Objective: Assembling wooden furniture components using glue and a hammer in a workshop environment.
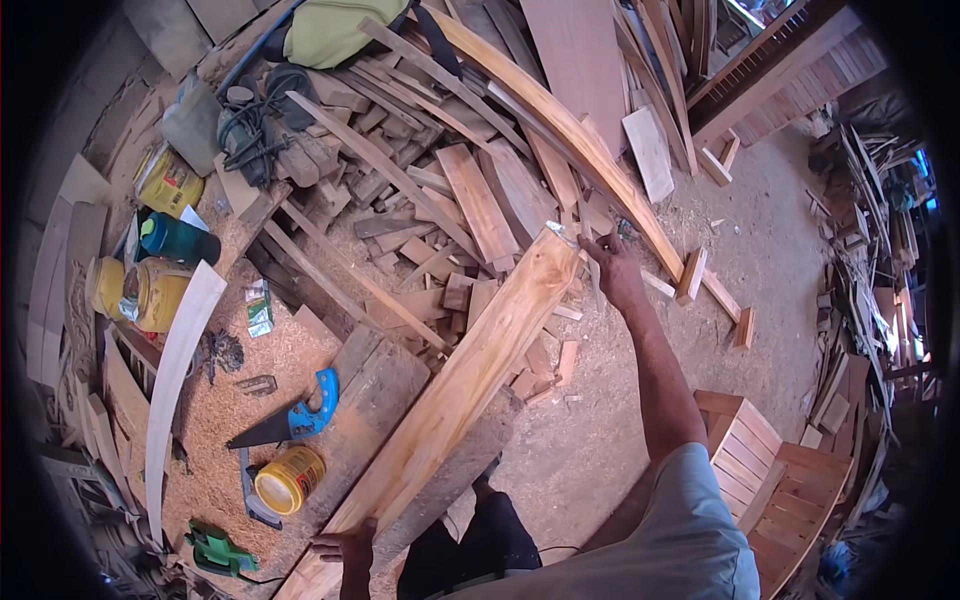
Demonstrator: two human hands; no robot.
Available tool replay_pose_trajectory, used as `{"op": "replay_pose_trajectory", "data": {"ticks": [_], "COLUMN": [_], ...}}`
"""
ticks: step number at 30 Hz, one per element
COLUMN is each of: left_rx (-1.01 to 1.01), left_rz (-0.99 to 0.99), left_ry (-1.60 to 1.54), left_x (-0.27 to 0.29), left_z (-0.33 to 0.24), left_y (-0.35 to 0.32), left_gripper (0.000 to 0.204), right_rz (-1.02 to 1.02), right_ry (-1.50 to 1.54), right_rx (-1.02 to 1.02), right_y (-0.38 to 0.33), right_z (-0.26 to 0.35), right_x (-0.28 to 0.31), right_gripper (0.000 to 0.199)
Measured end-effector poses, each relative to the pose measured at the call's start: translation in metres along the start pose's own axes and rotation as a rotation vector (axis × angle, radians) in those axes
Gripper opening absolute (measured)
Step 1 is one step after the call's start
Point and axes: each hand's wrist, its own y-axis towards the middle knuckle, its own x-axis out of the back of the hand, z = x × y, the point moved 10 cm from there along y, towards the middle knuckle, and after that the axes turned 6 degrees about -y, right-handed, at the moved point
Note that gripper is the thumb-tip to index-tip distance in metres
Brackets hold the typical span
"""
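While the long plank [470,370] lies slanting across the workshop, from the lower left near the person's knees up to the heap of offcuts [420,210], the person steadies it at both ends. The left hand [345,550] rests at the near end, its fingers [328,545] curled together over the plank's edge, so the wood sits right under and against them. The right hand [612,265] reaches far out on a straight arm to the far end, and its fingers [590,243] are pinched together just at the plank's top corner, touching a small pale bit there; what that bit is I cannot tell from where I stand.

Beneath the plank a darker, weathered board [385,390] runs the same way. On the sawdust-covered desk [230,400] to the left lie a handsaw with a blue handle [290,422], a yellow tin [288,480] just below it, and a green power tool [220,552] near the edge. A curved white strip of wood [175,385] arcs along the left side, with yellow jars [150,292] and a teal bottle [180,240] beyond it. A slatted wooden piece [760,470] stands on the floor to the right.
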Motion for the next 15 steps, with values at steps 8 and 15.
{"op": "replay_pose_trajectory", "data": {"ticks": [8,15], "left_rx": [0.000,-0.519], "left_rz": [-0.195,0.482], "left_ry": [0.022,0.043], "left_x": [0.001,-0.039], "left_z": [0.032,-0.068], "left_y": [0.026,-0.045], "left_gripper": [0.182,0.108], "right_rz": [0.037,0.025], "right_ry": [-0.026,-0.262], "right_rx": [0.009,-0.457], "right_y": [0.023,-0.081], "right_z": [0.006,-0.126], "right_x": [-0.017,-0.031], "right_gripper": [0.063,0.033]}}
